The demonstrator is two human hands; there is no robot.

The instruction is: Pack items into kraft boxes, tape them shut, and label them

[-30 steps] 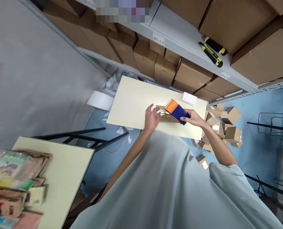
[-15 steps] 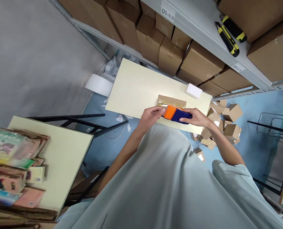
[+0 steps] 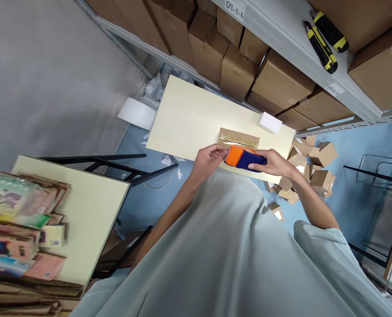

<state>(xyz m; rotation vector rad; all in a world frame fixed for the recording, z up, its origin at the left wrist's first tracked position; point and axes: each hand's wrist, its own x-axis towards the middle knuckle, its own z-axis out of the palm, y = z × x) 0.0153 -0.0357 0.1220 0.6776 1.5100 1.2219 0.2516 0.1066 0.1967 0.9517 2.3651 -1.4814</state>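
My right hand (image 3: 273,164) is closed round the navy-blue end of what looks like an orange-and-blue tape dispenser (image 3: 245,158). The dispenser is held low over the near edge of a cream table (image 3: 189,116). At its orange end, the fingers of my left hand (image 3: 209,159) are pinched together. Whatever lies between those fingertips is too small to make out. Just behind the dispenser lies a long brown cardboard box (image 3: 238,136) with shiny tape along its near side. The dispenser partly covers the box.
A small white box (image 3: 269,123) sits at the table's far right. Shelves of cardboard boxes (image 3: 278,79) rise behind, with two utility knives (image 3: 321,47) on one. Loose cartons (image 3: 321,180) lie on the floor at right. Booklets (image 3: 14,198) are piled on another table at left.
The view has shifted slightly. Both hands stay at the tape dispenser. The left fingers have drawn a little closer together at its orange end.
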